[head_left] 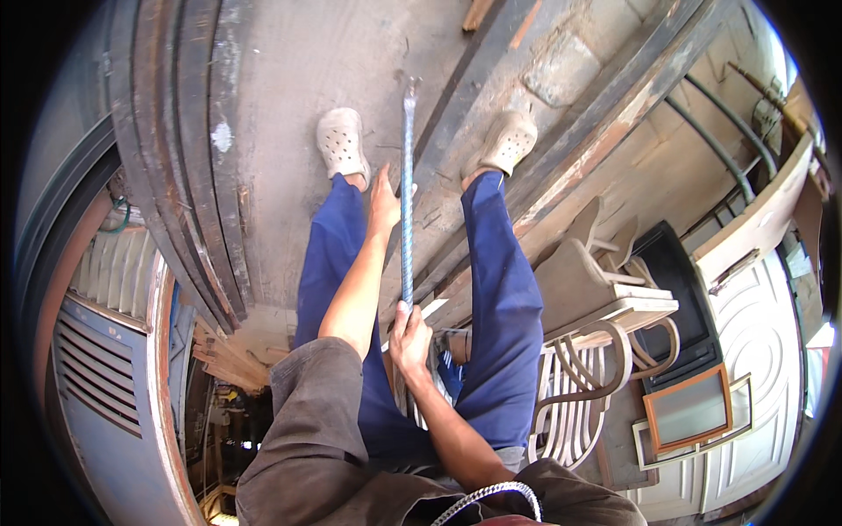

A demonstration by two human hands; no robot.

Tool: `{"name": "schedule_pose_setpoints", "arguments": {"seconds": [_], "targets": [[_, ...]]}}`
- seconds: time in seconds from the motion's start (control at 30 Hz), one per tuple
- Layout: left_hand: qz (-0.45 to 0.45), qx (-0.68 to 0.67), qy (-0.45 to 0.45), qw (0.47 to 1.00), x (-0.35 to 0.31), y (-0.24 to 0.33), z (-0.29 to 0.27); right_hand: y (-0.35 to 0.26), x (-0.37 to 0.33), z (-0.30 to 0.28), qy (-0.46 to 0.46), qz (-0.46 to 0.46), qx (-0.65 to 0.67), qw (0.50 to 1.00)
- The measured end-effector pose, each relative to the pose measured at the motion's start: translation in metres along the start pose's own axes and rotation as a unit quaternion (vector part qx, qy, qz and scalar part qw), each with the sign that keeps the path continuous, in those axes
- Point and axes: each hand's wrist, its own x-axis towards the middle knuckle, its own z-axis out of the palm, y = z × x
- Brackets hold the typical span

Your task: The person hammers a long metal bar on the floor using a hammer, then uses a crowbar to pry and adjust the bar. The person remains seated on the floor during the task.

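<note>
A long blue pry bar (pixel 407 202) with a bare metal claw runs straight ahead of me, between my legs. My right hand (pixel 410 340) is closed around its near end. My left hand (pixel 384 203) is beside the middle of the bar, its fingers stretched forward and one tip showing past the bar's right side. Whether that palm touches the bar is hidden. Under the bar's right side, a dark wooden beam (pixel 460 92) lies on the floor between my feet. The claw is near this beam's left side, and I cannot tell whether it touches anything.
Dark long beams (pixel 197 131) lie at the left, and another weathered beam (pixel 605 114) beyond my right foot. Bent nails (pixel 430 217) are scattered on the concrete. Wooden chairs (pixel 583 280), an orange-framed panel (pixel 688 408) and a white panelled door (pixel 754 351) crowd the right.
</note>
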Motion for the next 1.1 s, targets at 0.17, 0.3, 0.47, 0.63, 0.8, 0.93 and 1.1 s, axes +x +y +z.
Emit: {"name": "schedule_pose_setpoints", "arguments": {"seconds": [0.17, 0.3, 0.47, 0.63, 0.8, 0.93, 1.1], "targets": [[0.049, -0.094, 0.069, 0.992, -0.030, 0.002, -0.066, -0.111, 0.021, -0.069, 0.023, -0.219, -0.081, 0.972], [0.023, -0.175, 0.106, 0.979, -0.075, 0.079, -0.126, -0.195, 0.040, -0.162, -0.087, -0.251, -0.061, 0.962], [0.031, -0.421, 0.175, 0.889, -0.109, 0.154, -0.097, -0.317, 0.020, -0.282, 0.016, -0.247, -0.231, 0.941], [-0.013, -0.548, 0.120, 0.828, -0.156, 0.272, -0.029, -0.385, 0.039, -0.405, -0.022, -0.374, -0.496, 0.783], [-0.134, -0.573, 0.193, 0.785, -0.161, 0.355, 0.104, -0.395, 0.096, -0.480, -0.096, -0.388, -0.642, 0.654], [-0.130, -0.725, 0.229, 0.636, -0.156, 0.454, 0.132, -0.389, 0.127, -0.497, -0.157, -0.329, -0.731, 0.576], [-0.086, -0.704, 0.243, 0.662, -0.155, 0.521, 0.082, -0.373, 0.149, -0.488, -0.148, -0.326, -0.752, 0.553]]}}
